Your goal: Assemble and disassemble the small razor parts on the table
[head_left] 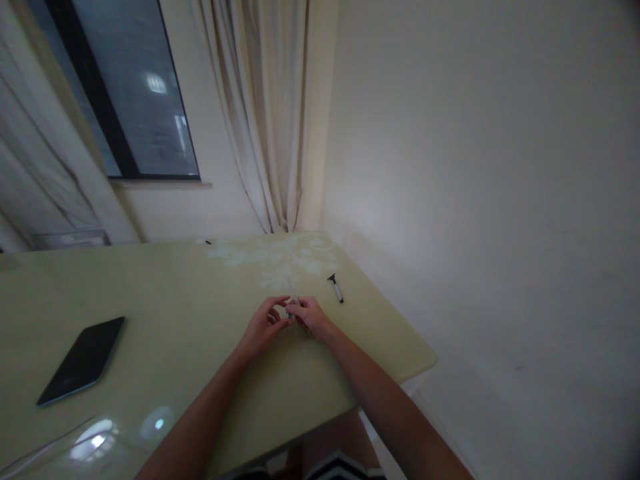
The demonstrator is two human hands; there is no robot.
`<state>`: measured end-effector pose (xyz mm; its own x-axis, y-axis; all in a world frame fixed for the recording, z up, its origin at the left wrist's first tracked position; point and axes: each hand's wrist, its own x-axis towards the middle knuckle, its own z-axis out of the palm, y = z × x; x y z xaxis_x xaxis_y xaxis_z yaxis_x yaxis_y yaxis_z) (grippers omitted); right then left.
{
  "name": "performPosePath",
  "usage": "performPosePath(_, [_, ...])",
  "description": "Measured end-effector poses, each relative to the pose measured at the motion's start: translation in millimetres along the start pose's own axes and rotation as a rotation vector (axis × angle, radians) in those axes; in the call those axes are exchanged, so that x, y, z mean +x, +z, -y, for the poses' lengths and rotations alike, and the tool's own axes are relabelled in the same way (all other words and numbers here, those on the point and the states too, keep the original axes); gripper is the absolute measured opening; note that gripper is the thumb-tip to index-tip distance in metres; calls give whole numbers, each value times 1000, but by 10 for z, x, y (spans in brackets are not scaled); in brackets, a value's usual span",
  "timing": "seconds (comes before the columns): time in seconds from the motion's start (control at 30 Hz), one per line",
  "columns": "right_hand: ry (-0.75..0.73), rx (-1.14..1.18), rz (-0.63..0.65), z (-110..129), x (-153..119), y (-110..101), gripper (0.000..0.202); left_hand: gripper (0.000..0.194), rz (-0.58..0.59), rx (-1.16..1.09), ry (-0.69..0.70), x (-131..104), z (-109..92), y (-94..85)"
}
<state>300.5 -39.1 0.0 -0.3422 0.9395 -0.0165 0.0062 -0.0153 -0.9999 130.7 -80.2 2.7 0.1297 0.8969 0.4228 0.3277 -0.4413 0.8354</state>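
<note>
My left hand [265, 325] and my right hand [310, 315] meet just above the table, fingertips close together. Between them is a small object [293, 300], with a thin pale part pointing up and a darker bit lower down; it is too small and too covered to name. My right thumb and fingers are closed on it. The left fingers are curled, thumb and fingertips pinching at its left side. Right of my hands lies a small razor-like tool [337, 289] with a black T-shaped head and a grey-and-black handle.
A dark tablet [83, 360] lies on the pale green table [165, 293] at the left. A thin cable [45, 445] runs along the near left. One tiny dark item [208, 242] sits by the far edge. The wall [475, 200] borders the table's right side; curtains [270, 120] hang behind.
</note>
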Motion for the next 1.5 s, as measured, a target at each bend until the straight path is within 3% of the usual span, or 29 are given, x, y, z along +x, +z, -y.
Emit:
performPosePath(0.13, [-13, -4, 30, 1, -5, 10, 37, 36, 12, 29, 55, -9, 2, -4])
performPosePath(0.3, [-99, -3, -2, 51, 10, 24, 55, 37, -151, 103, 43, 12, 0, -79])
performPosePath(0.43, [-334, -238, -116, 102, -24, -32, 38, 40, -208, 155, 8, 26, 19, -175])
performPosePath(0.57, [-457, -540, -177, 133, -86, -89, 28, 40, -223, 159, -13, 52, 73, -236])
performPosePath(0.7, [-559, -747, -123, 140, -123, -89, 36, 37, -231, 106, -4, 70, 70, -246])
performPosePath(0.83, [-568, -871, -162, 134, -126, -78, 41, 37, -233, 79, -7, 69, 22, -240])
performPosePath(1.27, [-647, -885, -228, 43, -103, -130, 39, 38, -240, 54, 6, 91, 67, -247])
performPosePath(1.43, [-760, -944, -184, -5, -80, -125, 36, 39, -217, 46, 2, 91, 71, -254])
performPosePath(1.5, [-764, -983, -223, -4, -61, -133, 36, 40, -230, 34, -8, 94, 67, -271])
